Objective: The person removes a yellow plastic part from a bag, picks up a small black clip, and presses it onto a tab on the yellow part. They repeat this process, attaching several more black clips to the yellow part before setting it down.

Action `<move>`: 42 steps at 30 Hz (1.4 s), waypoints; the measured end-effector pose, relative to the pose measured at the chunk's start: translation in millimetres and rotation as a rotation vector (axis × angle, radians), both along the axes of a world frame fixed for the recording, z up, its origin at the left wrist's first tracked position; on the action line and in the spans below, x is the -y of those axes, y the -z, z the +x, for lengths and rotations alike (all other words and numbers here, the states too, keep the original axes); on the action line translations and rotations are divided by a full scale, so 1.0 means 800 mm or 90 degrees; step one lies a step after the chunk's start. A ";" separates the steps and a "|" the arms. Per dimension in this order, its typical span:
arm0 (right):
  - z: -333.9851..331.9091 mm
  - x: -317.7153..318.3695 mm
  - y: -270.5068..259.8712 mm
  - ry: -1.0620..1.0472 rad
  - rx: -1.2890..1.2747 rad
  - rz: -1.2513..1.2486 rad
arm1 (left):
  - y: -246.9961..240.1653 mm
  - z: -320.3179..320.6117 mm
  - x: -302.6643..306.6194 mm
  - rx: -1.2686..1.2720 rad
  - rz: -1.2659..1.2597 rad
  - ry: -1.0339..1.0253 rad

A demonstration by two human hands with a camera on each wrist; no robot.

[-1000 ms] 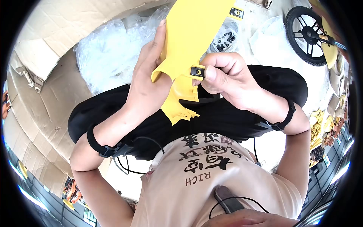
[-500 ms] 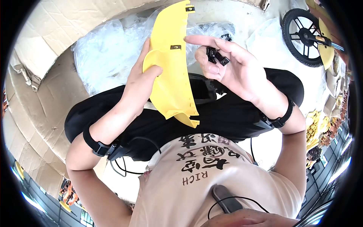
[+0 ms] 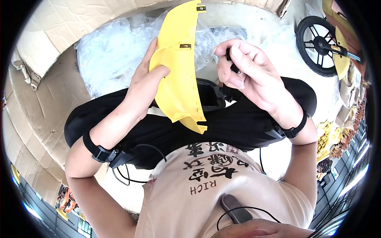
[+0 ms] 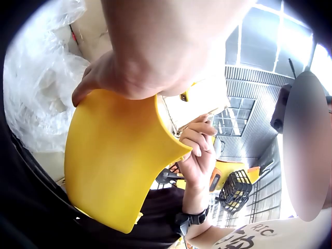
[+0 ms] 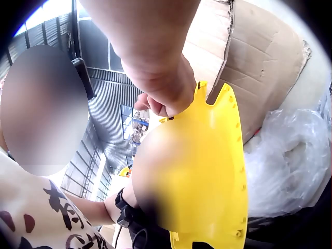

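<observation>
A curved yellow plastic panel [image 3: 176,75] stands lengthwise over the lap in the head view, gripped at its left edge by the left hand [image 3: 145,81], thumb on the inner face. Two black clips [image 3: 185,46] sit on tabs along its right side. To the right of the panel and apart from it, the right hand [image 3: 254,71] holds small black clips [image 3: 234,68] in curled fingers, with thumb and index finger close together. The left wrist view shows the smooth outer face of the panel [image 4: 114,155]; the right wrist view shows its inner face [image 5: 212,161].
Clear plastic bags [image 3: 109,55] lie beyond the knees, beside brown cardboard [image 3: 51,99]. A black spoked wheel [image 3: 317,45] stands at the upper right. Yellow parts [image 3: 327,139] are piled at the right. A dark tray-like object [image 3: 210,95] lies between the legs.
The right hand has left the panel and drawn to the right, its fingers curling closer round the black clips. The panel has turned and moved left, now showing its inner face.
</observation>
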State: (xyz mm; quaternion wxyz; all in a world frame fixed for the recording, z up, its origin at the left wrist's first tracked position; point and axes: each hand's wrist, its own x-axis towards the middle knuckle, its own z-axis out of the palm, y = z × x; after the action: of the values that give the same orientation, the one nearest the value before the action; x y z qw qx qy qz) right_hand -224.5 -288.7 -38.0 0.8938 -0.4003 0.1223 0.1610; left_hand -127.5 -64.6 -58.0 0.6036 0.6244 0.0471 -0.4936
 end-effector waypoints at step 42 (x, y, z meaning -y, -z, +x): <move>-0.013 -0.025 -0.001 -0.100 0.091 -0.471 | 0.003 0.015 -0.006 -0.208 0.065 0.026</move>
State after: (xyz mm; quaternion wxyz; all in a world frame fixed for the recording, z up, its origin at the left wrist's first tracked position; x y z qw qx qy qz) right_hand -235.2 -268.9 -37.0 0.6800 -0.7144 0.0784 0.1454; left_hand -115.3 -60.0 -60.2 0.5456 0.5664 0.1570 -0.5974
